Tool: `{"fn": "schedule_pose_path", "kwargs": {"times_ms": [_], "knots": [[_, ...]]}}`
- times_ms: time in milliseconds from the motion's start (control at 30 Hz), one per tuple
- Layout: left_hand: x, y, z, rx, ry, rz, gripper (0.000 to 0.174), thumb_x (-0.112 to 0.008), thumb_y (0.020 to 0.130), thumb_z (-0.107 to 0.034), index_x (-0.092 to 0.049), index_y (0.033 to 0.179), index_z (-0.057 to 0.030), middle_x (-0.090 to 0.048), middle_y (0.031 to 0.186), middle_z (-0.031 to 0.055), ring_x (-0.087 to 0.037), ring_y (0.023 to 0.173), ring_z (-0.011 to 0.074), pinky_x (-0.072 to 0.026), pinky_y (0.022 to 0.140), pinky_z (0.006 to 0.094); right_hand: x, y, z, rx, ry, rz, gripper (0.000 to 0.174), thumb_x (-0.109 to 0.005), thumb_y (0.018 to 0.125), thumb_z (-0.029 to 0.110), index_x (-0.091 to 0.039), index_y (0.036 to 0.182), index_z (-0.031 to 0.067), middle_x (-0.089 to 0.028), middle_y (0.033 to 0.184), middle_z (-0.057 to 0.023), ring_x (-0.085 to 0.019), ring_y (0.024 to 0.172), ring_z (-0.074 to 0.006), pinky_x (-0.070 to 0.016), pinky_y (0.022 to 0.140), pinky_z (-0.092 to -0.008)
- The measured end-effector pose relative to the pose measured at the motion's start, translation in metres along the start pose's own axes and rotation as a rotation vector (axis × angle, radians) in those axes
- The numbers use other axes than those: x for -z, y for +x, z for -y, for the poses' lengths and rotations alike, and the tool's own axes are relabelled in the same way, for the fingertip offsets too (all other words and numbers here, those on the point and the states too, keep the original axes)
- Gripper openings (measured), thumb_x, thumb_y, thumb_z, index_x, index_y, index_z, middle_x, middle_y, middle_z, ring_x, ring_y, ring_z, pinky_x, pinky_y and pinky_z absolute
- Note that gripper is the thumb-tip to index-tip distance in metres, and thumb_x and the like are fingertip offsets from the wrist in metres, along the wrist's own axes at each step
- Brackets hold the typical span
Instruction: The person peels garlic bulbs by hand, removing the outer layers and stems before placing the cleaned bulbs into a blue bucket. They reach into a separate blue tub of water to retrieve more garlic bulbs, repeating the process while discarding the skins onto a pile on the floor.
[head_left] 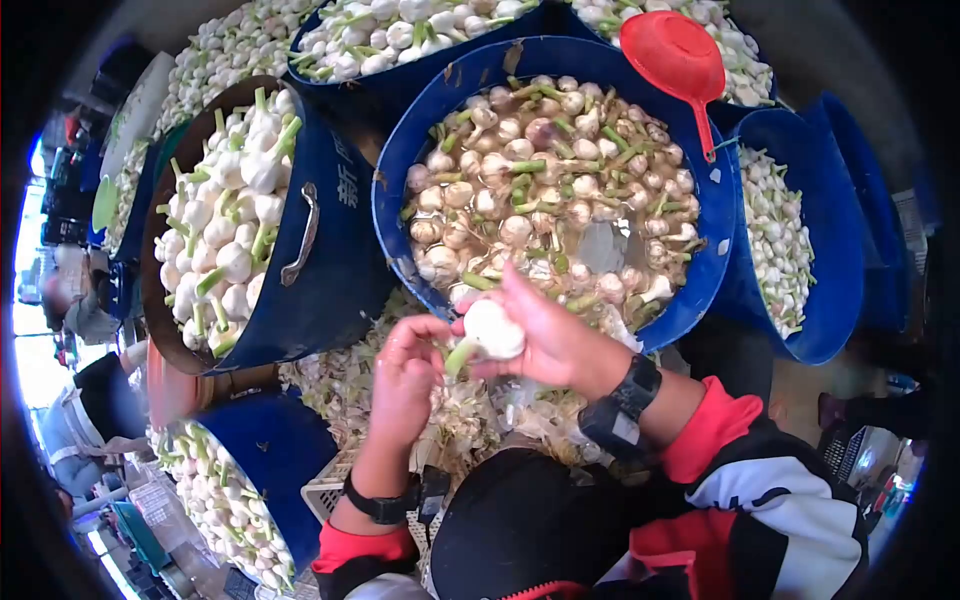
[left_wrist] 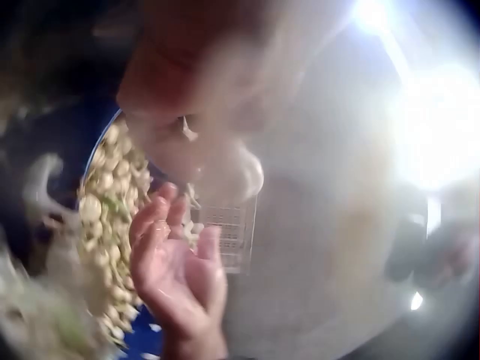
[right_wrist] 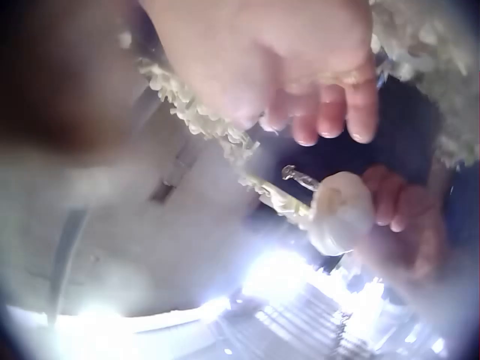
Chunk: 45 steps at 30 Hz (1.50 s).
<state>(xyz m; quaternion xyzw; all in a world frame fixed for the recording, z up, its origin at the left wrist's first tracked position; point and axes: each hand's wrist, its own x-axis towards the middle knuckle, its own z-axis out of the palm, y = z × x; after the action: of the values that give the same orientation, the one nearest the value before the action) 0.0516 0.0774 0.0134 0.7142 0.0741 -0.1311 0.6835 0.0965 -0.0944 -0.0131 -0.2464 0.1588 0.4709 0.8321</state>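
A white garlic bulb (head_left: 493,330) with a short green stem lies in my right hand (head_left: 550,335), thumb below it and fingers around its far side. The stem points down and left toward my left hand (head_left: 402,385), whose loosely bent fingers are beside the bulb. Nothing shows inside the left fingers. In the right wrist view the bulb appears pale and round between the two hands. Blur covers the nearer hand in the left wrist view, while the farther hand there has its palm showing, wet and bare.
A big blue tub (head_left: 383,215) of garlic in murky water stands ahead. A red ladle-like scoop (head_left: 672,60) hangs over its far right rim. Other blue tubs of garlic surround it, including one on the left (head_left: 335,250). Loose peelings (head_left: 345,375) lie below the hands.
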Motion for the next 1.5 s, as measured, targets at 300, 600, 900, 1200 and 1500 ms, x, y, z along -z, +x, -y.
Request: {"fn": "schedule_pose_path", "kwargs": {"times_ms": [300, 600, 900, 1200, 1500], "knots": [[0.023, 0.006, 0.009, 0.096, -0.206, -0.243, 0.025, -0.041, 0.092, -0.027, -0.053, 0.096, -0.0051, -0.055, 0.091, 0.0015, -0.047, 0.072, 0.0061, -0.0392, 0.061, 0.0192, 0.145, 0.055, 0.109, 0.222, -0.430, -0.768, 0.034, -0.048, 0.086, 0.035, -0.049, 0.097, 0.0033, -0.055, 0.086, -0.0094, -0.055, 0.077, -0.0186, -0.0469, 0.058, -0.0353], [0.000, 0.029, 0.019, 0.184, -0.138, -0.157, 0.023, -0.053, 0.086, -0.020, -0.050, 0.104, -0.0053, -0.053, 0.088, -0.0007, -0.051, 0.074, 0.0067, -0.0419, 0.061, 0.0206, 0.158, 0.095, 0.080, 0.322, -1.457, -0.622, 0.025, -0.049, 0.082, 0.024, -0.066, 0.074, 0.0062, -0.064, 0.080, -0.0097, -0.061, 0.066, -0.0227, -0.0466, 0.059, -0.0345], [-0.020, 0.041, 0.033, 0.397, -0.266, -0.072, 0.041, -0.032, 0.092, -0.041, -0.049, 0.081, -0.0056, -0.047, 0.061, 0.0011, -0.043, 0.052, 0.0084, -0.0358, 0.048, 0.0239, 0.000, 0.006, -0.005, 0.682, -1.747, -0.189, 0.018, -0.053, 0.080, 0.017, -0.055, 0.070, 0.0026, -0.056, 0.063, -0.0138, -0.055, 0.057, -0.0252, -0.0423, 0.053, -0.0362], [-0.016, 0.038, 0.052, 0.467, -0.334, -0.084, 0.036, -0.039, 0.090, -0.040, -0.050, 0.083, -0.0062, -0.046, 0.060, 0.0001, -0.038, 0.047, 0.0083, -0.0292, 0.043, 0.0223, -0.001, 0.018, -0.005, 0.373, -1.645, -0.270, 0.014, -0.050, 0.077, 0.010, -0.056, 0.074, -0.0014, -0.056, 0.059, -0.0130, -0.056, 0.053, -0.0273, -0.0453, 0.052, -0.0385], [-0.006, 0.026, 0.030, 0.369, -0.181, 0.021, 0.035, -0.036, 0.092, -0.033, -0.052, 0.104, -0.0052, -0.045, 0.063, -0.0007, -0.037, 0.048, 0.0066, -0.0279, 0.043, 0.0200, 0.012, 0.008, -0.017, 0.848, -1.710, -0.176, 0.012, -0.053, 0.081, 0.013, -0.060, 0.082, 0.0026, -0.059, 0.069, -0.0124, -0.057, 0.063, -0.0242, -0.0443, 0.058, -0.0333]]}}
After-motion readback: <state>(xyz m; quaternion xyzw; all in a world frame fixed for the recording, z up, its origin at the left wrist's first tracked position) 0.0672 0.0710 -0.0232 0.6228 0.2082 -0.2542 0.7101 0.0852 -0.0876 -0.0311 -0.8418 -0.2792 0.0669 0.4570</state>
